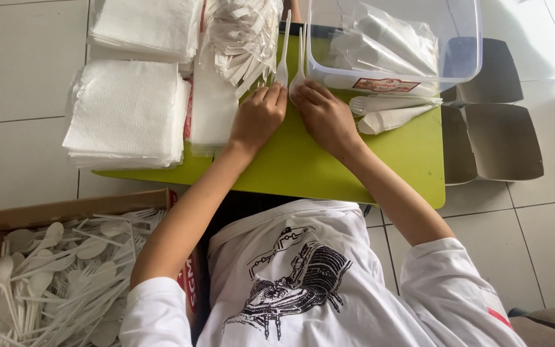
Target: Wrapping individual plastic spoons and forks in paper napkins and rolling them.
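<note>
Head view. Floor of pale square tiles [20, 71] with grey grout. On it a low lime-green table [303, 170], seen from above; the person sits at its near edge in a white printed T-shirt [303, 283].

Far left corner of the table: two stacks of white paper napkins [128, 112], the nearer one overhanging the left edge. Just beside them, along the far edge, a heap of white paper sleeves [242, 35]. Far right corner: a clear plastic tub [464, 61] with a small red-and-white label on its near wall, holding finished paper-wrapped bundles. Two more wrapped bundles [390, 112] lie on the table against the tub's near wall. Off the right edge, on the tiles, open grey-brown paper boxes [499, 138]. Off the near left corner, a cardboard box [65, 209] full of loose white plastic spoons and forks [59, 276].

Left hand [259, 115]: mid table, fingers curled narrow, tips pinching the base of a white plastic fork [284, 51] whose handle points toward the far edge.

Right hand [324, 115]: just beside the left, nearly touching it, fingers bent and closed on the bowl end of a white plastic spoon [300, 61], lying parallel to the fork, close alongside.
</note>
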